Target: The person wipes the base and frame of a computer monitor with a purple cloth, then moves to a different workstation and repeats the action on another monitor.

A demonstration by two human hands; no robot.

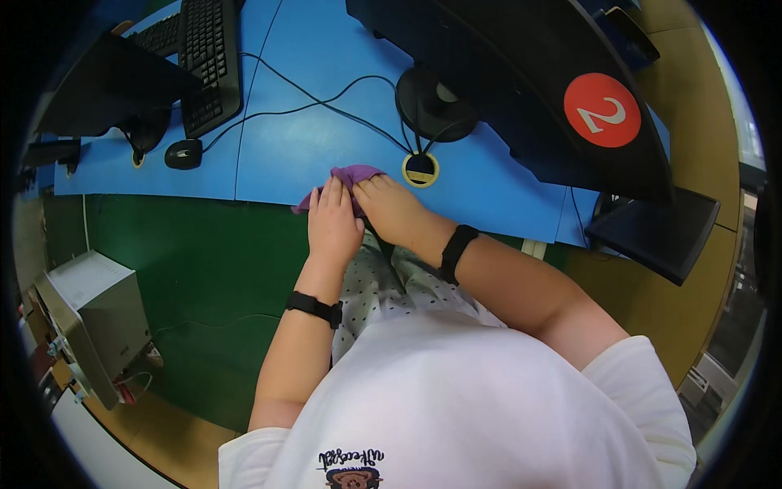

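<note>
A purple cloth (356,174) lies bunched at the near edge of the blue desk (293,156), with a corner reaching to the left over that edge. My left hand (333,220) rests on the cloth, palm down, fingers extended. Close beside it, my right hand (388,205) is also on the cloth, its fingers covering the right part. The hands nearly touch. Whether the fingers grip the cloth underneath cannot be seen. A black band is on each wrist.
Beyond the hands are a yellow-rimmed cable hole (420,185), crossing black cables (317,104) and a monitor stand (427,110). A large black monitor (513,79) stands right; a mouse (184,154) and keyboard (211,67) lie left. A beige cabinet (113,318) stands lower left.
</note>
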